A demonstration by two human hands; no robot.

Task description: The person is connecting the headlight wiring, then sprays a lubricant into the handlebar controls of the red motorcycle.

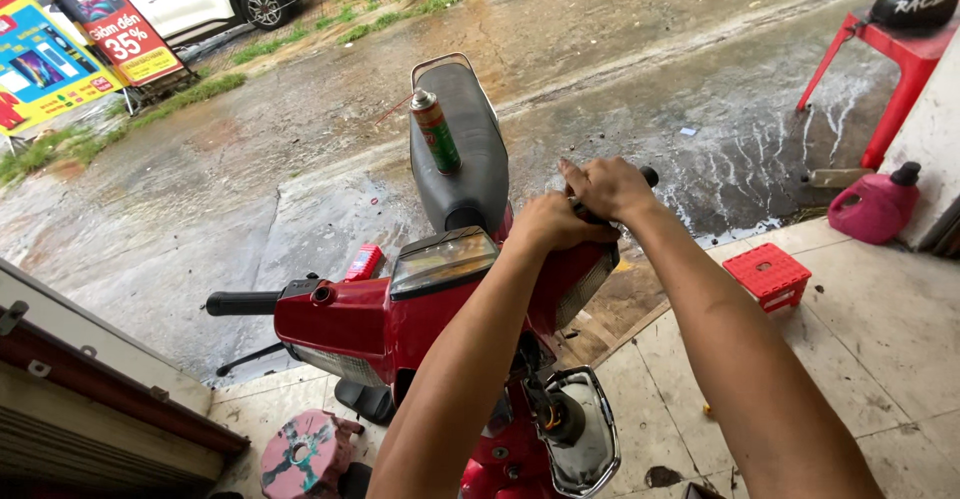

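Gripping the right handlebar grip [640, 181] of the red motorbike [400, 324], your left hand [560, 224] and right hand [610, 187] both close around that bar, just right of the speedometer housing [445, 259]. You hold a heavy, rigid machine, so judge the rubber grip the soundest purchase, possibly slick given the wet pavement [250, 149] beyond the bike. Loose item: a green-and-red spray can [436, 131] stands upright on the black seat [470, 129], light and likely to topple if the bike rocks.

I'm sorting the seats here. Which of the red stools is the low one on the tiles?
The small red stool with the grid top, right of the motorbike; the tall red stool stands outside on the wet ground.
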